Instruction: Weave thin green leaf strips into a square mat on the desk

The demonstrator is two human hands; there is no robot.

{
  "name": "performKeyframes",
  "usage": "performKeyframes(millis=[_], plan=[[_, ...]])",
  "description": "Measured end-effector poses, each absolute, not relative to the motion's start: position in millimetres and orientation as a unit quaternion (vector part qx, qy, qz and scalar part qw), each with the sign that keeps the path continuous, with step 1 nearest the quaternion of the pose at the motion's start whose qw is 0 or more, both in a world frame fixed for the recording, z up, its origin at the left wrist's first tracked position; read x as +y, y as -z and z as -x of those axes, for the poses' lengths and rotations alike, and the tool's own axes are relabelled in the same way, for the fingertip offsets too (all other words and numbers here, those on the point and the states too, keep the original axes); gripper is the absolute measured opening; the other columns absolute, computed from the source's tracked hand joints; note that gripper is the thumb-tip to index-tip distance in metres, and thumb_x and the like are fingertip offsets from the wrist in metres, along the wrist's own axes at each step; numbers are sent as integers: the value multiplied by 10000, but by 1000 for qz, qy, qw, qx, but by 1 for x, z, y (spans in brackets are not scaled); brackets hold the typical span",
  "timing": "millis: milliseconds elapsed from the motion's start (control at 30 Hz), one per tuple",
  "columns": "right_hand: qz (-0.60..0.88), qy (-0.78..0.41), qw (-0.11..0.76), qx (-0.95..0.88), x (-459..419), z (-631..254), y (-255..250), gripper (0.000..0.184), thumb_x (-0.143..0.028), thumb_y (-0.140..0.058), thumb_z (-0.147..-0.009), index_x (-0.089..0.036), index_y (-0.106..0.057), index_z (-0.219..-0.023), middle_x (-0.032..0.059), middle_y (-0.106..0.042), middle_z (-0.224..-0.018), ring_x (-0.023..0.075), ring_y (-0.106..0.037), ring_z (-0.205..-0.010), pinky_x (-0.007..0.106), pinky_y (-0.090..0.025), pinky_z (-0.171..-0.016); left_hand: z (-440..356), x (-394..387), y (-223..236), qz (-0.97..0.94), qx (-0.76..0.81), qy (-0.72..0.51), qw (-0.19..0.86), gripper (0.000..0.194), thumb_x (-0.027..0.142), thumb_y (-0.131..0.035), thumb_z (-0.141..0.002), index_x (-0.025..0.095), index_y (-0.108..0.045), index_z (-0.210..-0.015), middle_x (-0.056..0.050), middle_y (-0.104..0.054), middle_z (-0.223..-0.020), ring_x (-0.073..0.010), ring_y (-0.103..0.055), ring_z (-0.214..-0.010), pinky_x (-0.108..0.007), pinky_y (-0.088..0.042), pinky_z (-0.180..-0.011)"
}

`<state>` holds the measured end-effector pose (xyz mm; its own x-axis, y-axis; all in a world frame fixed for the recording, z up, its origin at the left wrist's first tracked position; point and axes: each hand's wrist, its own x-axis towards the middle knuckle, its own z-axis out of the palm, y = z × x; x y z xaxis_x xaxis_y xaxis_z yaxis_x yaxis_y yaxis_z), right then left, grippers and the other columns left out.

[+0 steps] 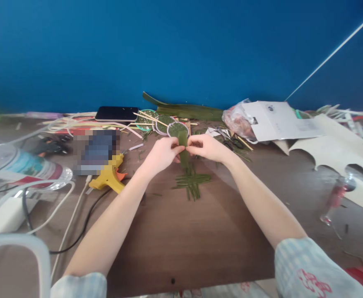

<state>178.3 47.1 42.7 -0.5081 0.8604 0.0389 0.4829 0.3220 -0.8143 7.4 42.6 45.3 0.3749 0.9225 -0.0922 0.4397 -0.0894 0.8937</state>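
The green leaf strip (183, 140) stands just beyond the woven strips (193, 181), its long axis pointing away from the person; whether they touch, I cannot tell. It runs between equally near hands: left hand (165, 152) and right hand (206, 147) pinch its opposite edges, fingertips almost meeting.

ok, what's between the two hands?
A green leaf strip, held between the left hand and right hand; it shows in the head view.
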Motion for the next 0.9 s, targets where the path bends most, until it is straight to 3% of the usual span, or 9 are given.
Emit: performKeyframes(millis=[367,667,900], plan=[[435,-367,251,-783,48,-178,-44,96,-212,-478,-710,-163,-480,-626,-37,-442,-583,92,-398,-570,236,-305,-564,-8,39,-50,-751,481,-248,379,117,186,-487,-780,143,-595,-790,-24,-633,-739,-132,-616,-621,-241,-489,-594],[483,-285,269,-783,58,-190,-34,95,-219,-482,-700,-166,-476,-621,-37,-453,-566,91,-385,-550,233,-295,-552,-7,39,-50,-755,443,-244,417,124,230,-481,-783,151,-577,-777,-6,-621,-715,-122,-605,-627,-250,-489,-629],[547,-196,224,-783,72,-208,-14,89,-236,-539,-706,-174,-526,-643,-5,-523,-590,126,-457,-573,259,-321,-585,-3,41,-52,-728,488,-242,416,129,226,-493,-783,158,-494,-673,15,-561,-551,-88,-557,-472,-202,-429,-483]])
